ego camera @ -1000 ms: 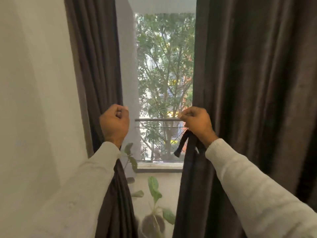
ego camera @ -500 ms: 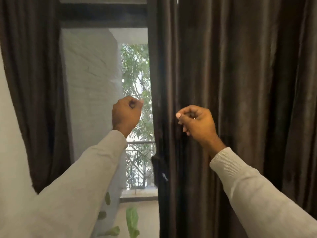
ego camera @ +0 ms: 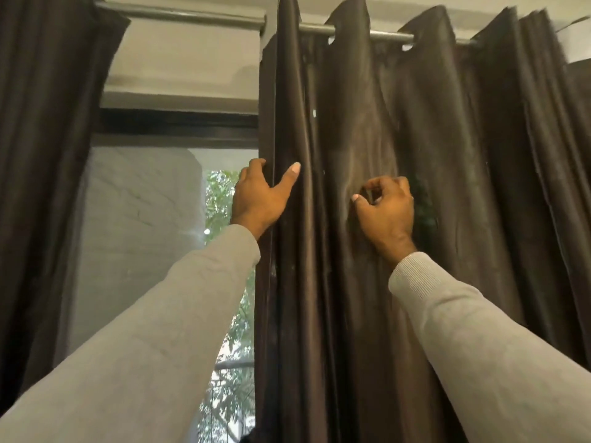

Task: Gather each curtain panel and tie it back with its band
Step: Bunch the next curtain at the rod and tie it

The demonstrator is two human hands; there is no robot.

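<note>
- Gripping the right curtain panel at its inner edge, the left hand wraps that vertical hem.
- Right hand pinches a fold just beside it.

I can read no text, label, brand, number or sign anywhere in my view.

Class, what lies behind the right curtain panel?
The right curtain panel covers everything behind it. Only left of its edge, gripped by the left hand, do window and leaves show.
</note>
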